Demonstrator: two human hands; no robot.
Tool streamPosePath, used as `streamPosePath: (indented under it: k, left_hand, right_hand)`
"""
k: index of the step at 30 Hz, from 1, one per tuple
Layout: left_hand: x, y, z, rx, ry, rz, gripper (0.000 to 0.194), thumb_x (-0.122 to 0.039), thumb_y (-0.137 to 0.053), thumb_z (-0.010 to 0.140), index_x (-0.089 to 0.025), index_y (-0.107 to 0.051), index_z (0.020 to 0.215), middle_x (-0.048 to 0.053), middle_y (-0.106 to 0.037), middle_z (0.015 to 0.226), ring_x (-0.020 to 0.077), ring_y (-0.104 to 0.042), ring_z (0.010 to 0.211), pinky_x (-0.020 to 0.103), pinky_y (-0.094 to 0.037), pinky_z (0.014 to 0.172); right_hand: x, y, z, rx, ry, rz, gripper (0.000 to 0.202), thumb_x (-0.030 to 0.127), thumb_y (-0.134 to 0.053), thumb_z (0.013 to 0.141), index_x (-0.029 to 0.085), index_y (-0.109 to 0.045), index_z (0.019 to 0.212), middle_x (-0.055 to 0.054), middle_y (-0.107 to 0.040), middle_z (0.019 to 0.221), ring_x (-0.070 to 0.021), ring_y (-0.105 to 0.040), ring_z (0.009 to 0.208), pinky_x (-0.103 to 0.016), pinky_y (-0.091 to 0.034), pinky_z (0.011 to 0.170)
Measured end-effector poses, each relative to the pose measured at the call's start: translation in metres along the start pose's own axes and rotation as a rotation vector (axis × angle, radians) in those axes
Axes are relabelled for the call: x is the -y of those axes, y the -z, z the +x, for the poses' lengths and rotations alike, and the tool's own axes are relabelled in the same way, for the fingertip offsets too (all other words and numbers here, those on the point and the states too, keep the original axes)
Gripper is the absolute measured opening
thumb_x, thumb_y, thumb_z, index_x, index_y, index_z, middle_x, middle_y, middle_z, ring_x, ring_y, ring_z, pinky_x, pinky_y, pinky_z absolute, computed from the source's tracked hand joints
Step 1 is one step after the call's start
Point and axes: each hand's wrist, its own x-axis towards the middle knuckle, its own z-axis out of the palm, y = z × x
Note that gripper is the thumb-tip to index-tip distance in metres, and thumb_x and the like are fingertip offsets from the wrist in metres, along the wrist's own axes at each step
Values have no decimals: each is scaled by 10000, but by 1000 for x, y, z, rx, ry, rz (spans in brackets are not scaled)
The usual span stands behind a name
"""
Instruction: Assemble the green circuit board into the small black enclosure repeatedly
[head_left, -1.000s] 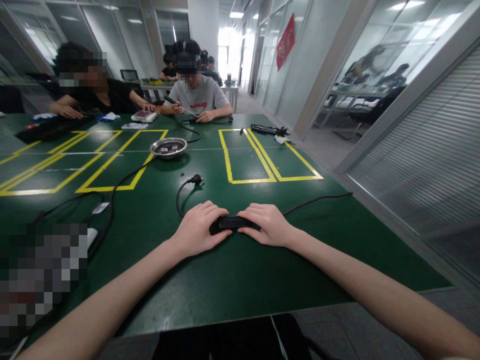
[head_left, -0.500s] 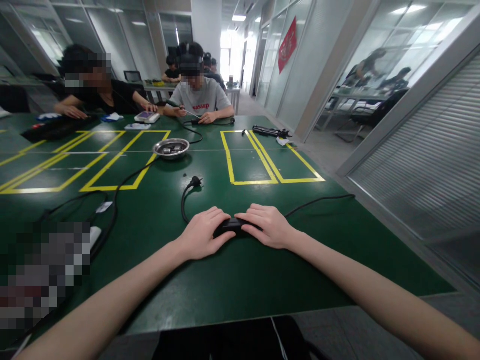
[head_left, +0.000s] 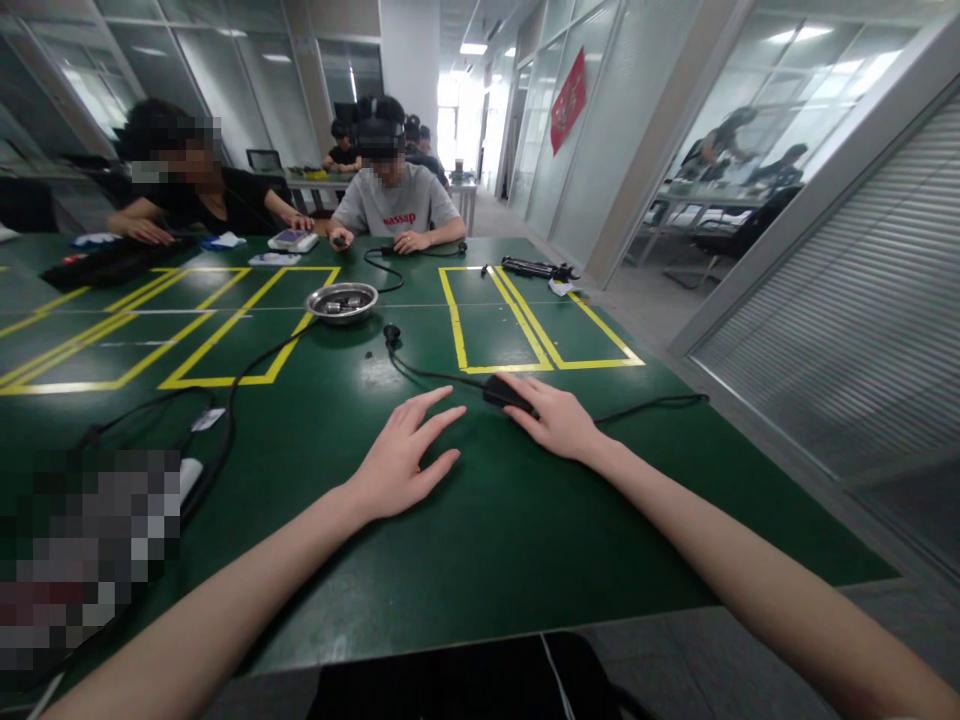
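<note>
Adapter (head_left: 504, 393): found on the counter (head_left: 465, 570), touched by the right grip (head_left: 556, 418), at about 10 o'clock from that hand's middle. Its long axis runs roughly 10 to 4 o'clock, sloping down toward the right palm. The right hand is the nearer. Right grip: fingers over the far side, thumb along the near side, pinching the adapter. Left grip (head_left: 401, 460): fingers spread, nothing held; the adapter lies near, at about 2 o'clock from it, not touching. A cord (head_left: 442, 374) leads off at 10 o'clock to the plug (head_left: 391, 337); another (head_left: 652, 404) emerges beyond the right hand toward 3 o'clock.

Obscured: the adapter's right end, under the fingers, and the second cord's joint. Plug pins cannot be made out. One item (head_left: 97, 550) at lower left, about 8 o'clock, is pixelated and unidentifiable.
</note>
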Motion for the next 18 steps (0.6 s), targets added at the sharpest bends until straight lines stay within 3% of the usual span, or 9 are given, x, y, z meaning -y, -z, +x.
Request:
streamPosePath:
  k: [4,8,11,15,18]
  left_hand:
    - [3,-4,-1,175,-45,-29,277,-249,-616,994,-207,-689,1258,158,-561,1506,314,-535,1389,545,-482,1134]
    - [5,-6,-1,216,-44,-41,207,-230,-628,987,-206,-728,1167,141,-613,1450,300,-561,1360,544,-483,1130]
    - [6,-6,0,219,-40,-54,205,-223,-627,988,-208,-726,1167,130,-647,1404,288,-575,1340,536,-479,1130]
    - [7,-6,0,227,-37,-65,205,-219,-630,983,-217,-723,1167,110,-689,1337,278,-585,1326,522,-478,1130]
    - [6,-6,1,228,-32,-68,202,-222,-628,984,-212,-724,1163,110,-696,1326,277,-591,1318,519,-477,1130]
  right_hand:
    - [-47,8,4,-268,-437,57,545,441,-450,1016,207,-536,1500,-147,-703,1329,-329,-698,1116,-444,-571,918]
    - [-74,22,5,-471,-700,24,625,426,-355,1018,129,-453,1559,-172,-629,1452,-306,-598,1323,-419,-496,1063]
    - [-86,28,1,-438,-839,-29,639,437,-376,1007,120,-471,1554,-191,-655,1408,-334,-620,1285,-441,-502,1042]
    - [-96,29,-5,-244,-968,-65,610,470,-485,966,157,-584,1480,-195,-708,1305,-372,-671,1174,-476,-524,990]
    - [-101,32,-7,-297,-975,-113,621,492,-476,970,184,-570,1501,-189,-721,1271,-373,-680,1141,-473,-535,962]
